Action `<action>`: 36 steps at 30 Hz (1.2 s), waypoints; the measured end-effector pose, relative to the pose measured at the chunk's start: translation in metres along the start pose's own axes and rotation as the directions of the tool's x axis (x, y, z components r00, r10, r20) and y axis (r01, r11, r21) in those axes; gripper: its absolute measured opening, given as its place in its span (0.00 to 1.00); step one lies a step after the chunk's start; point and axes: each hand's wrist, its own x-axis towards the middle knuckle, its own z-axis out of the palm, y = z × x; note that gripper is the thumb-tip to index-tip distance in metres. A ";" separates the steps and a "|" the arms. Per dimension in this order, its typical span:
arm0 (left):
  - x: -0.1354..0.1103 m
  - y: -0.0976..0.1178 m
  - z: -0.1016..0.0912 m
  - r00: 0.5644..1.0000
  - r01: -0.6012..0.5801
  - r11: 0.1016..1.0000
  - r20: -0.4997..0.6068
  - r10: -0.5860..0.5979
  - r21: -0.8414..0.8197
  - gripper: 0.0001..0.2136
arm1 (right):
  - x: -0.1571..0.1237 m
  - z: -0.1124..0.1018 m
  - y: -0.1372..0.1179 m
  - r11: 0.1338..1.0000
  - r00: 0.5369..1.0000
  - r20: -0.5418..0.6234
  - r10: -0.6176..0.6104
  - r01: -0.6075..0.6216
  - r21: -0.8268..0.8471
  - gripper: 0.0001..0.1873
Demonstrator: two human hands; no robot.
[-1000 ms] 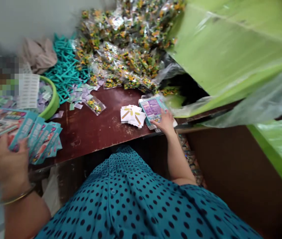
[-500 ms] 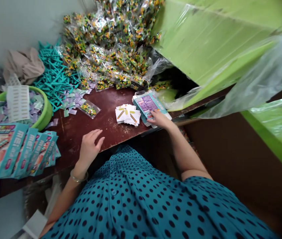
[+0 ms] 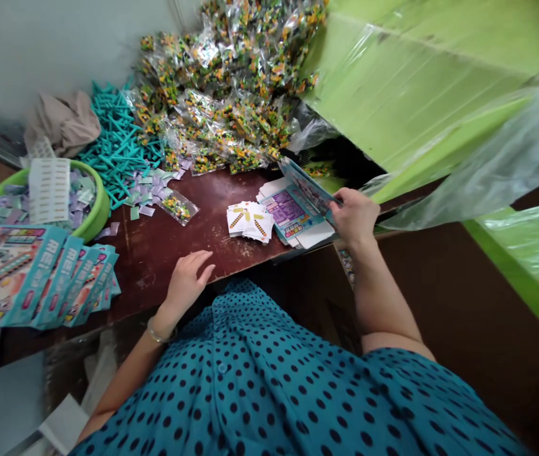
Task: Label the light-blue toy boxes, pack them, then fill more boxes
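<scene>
My right hand (image 3: 355,217) is closed on a flat teal printed carton (image 3: 308,185), lifted at a tilt off the stack of flat cartons (image 3: 292,218) at the table's right edge. My left hand (image 3: 188,282) lies flat and open on the dark brown table (image 3: 174,244), holding nothing. A small pile of white cards with yellow stripes (image 3: 250,221) lies between the two hands, just left of the stack.
A fan of teal boxes (image 3: 36,278) lies at the left edge, behind it a green bowl of paper slips (image 3: 93,209). Teal plastic sticks (image 3: 117,145), a heap of small clear packets (image 3: 226,95) and a beige cloth (image 3: 63,123) fill the back. Green plastic-wrapped sheets (image 3: 440,95) rise on the right.
My left hand left the fan of teal boxes and came to rest flat on the table near me. My right hand lifted one carton off the stack.
</scene>
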 end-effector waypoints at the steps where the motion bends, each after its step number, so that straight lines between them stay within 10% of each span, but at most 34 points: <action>1: -0.001 0.001 0.002 1.000 -0.002 1.000 0.005 0.002 -0.005 0.14 | -0.005 0.001 -0.004 1.000 0.998 -0.056 0.014 -0.013 0.017 0.10; 8: -0.001 0.010 0.014 0.998 -0.033 0.995 0.043 0.037 -0.090 0.13 | -0.028 0.019 -0.024 0.987 0.918 -0.396 0.007 0.058 0.153 0.13; 14: -0.005 0.012 0.024 0.995 -0.042 0.989 0.080 0.053 -0.138 0.13 | -0.082 0.074 -0.064 0.926 0.963 0.066 -0.261 0.231 0.298 0.10; 18: -0.010 0.007 0.026 0.994 0.016 0.975 0.107 0.008 -0.222 0.13 | -0.080 0.076 -0.048 0.900 0.990 -0.133 0.052 0.011 0.435 0.11; 24: -0.007 0.015 0.028 0.987 0.081 0.908 0.160 -0.016 -0.411 0.15 | -0.038 0.044 -0.033 0.919 0.860 -0.446 0.249 -0.065 0.389 0.19; 28: -0.001 0.016 0.028 0.991 0.133 0.560 0.110 -0.073 -0.818 0.38 | -0.101 0.043 -0.102 0.851 0.925 -0.311 -0.217 0.336 0.403 0.13; 30: 0.002 0.007 0.022 0.951 0.090 0.288 -0.004 -0.310 -0.954 0.41 | -0.142 0.047 -0.145 0.613 0.793 -0.247 -0.557 0.593 0.522 0.11; 32: 0.003 -0.008 0.012 0.795 0.021 0.158 -0.079 -0.602 -0.987 0.34 | -0.166 0.048 -0.180 0.357 0.620 -0.220 -0.753 0.665 0.656 0.14; 33: 0.002 -0.016 0.007 0.716 0.013 0.137 -0.087 -0.693 -0.991 0.31 | -0.169 0.048 -0.193 0.314 0.608 -0.207 -0.766 0.636 0.705 0.20; 36: -0.007 -0.034 0.000 0.681 0.085 0.084 -0.004 -0.733 -0.993 0.31 | -0.144 0.048 -0.221 0.498 0.825 -0.031 -0.564 0.370 0.785 0.37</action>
